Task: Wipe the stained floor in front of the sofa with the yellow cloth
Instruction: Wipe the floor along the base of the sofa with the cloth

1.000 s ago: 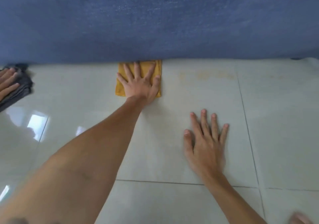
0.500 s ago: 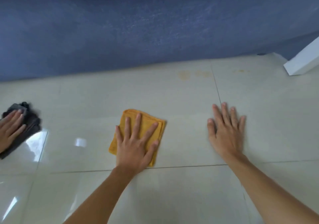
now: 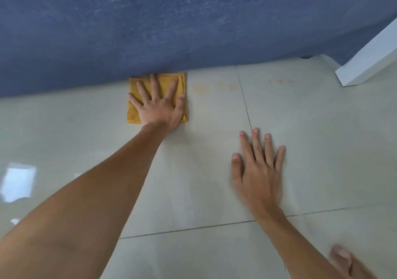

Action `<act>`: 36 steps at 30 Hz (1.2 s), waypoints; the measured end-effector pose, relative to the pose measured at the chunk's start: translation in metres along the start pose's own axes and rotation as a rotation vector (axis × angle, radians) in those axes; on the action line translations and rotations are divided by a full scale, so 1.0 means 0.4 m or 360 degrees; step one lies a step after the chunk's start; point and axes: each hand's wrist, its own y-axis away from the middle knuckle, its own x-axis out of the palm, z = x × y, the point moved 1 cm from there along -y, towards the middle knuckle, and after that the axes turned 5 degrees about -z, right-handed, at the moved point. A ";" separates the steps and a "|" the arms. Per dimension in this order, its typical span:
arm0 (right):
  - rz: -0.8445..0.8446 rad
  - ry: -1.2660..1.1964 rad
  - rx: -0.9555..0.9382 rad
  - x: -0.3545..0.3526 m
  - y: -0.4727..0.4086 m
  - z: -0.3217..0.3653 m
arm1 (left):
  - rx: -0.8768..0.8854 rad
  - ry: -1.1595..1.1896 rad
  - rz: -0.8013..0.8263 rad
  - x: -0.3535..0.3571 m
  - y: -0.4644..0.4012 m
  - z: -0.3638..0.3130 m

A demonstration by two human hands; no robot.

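Observation:
The folded yellow cloth (image 3: 133,112) lies on the pale tiled floor (image 3: 322,139), its far edge against the base of the blue sofa (image 3: 171,31). My left hand (image 3: 160,106) presses flat on the cloth with fingers spread, covering most of it. Faint orange-brown stains (image 3: 200,88) mark the tile just right of the cloth, and a few smaller stain spots (image 3: 279,81) lie further right. My right hand (image 3: 257,169) rests palm down on the bare floor nearer to me, holding nothing.
A white furniture edge (image 3: 369,59) stands at the right beside the sofa's end. A blurred body part (image 3: 343,259) shows at the bottom right corner. Bright window glare (image 3: 19,182) reflects on the tile at the left.
My left hand has pushed the yellow cloth away from me, up to the sofa's base. The other person's hand with the dark cloth at the left has gone out of view.

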 end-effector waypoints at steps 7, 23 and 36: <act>-0.0164 -0.0667 0.0193 -0.015 -0.012 -0.028 | 0.0607 0.0001 0.0036 0.014 0.215 -0.164; 0.0195 0.0076 0.0152 -0.031 0.001 -0.149 | 0.0198 -0.0073 -0.0014 -0.002 0.307 0.142; 0.0007 -0.0042 0.0185 -0.025 -0.005 -0.159 | 0.0528 -0.0027 0.0019 0.030 0.052 -0.294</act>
